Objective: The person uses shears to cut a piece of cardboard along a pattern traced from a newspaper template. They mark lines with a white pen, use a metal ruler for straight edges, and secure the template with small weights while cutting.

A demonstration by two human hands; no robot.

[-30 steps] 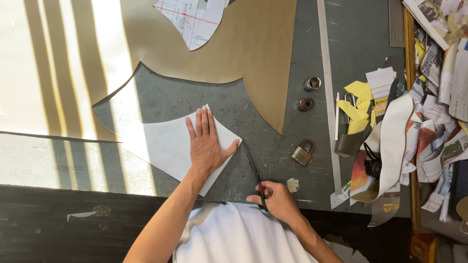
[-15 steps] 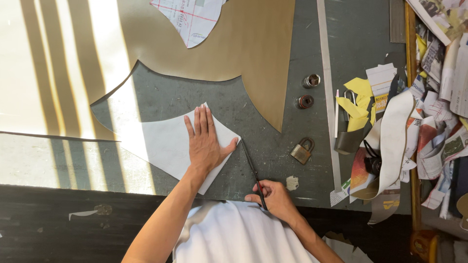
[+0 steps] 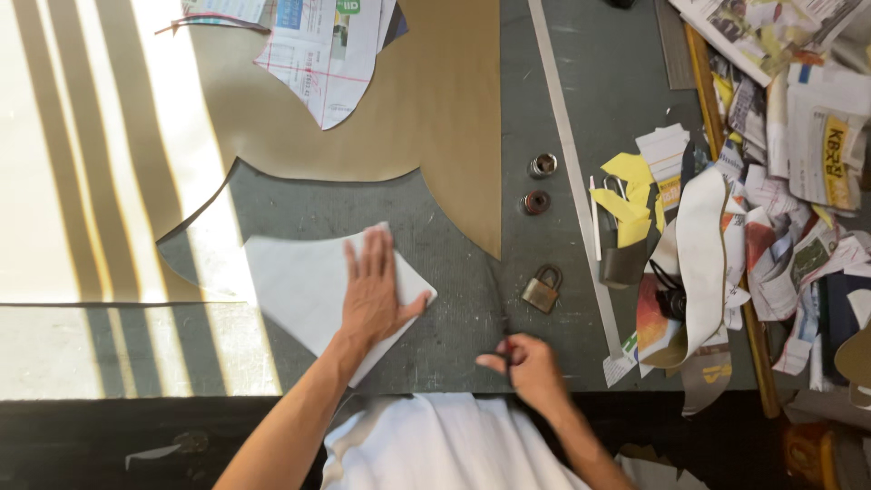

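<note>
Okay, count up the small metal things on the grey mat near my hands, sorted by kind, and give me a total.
Brass padlock: 1
Round metal weights: 2
Long metal ruler: 1
Total: 4

2 hands, 1 white sheet, 1 padlock, 2 round weights

Two bare forearms, no sleeves reaching the wrists, no watch, ring or glove visible. Left hand and right hand uncovered. Plain white garment across the torso at the lower edge, loosely creased.
</note>
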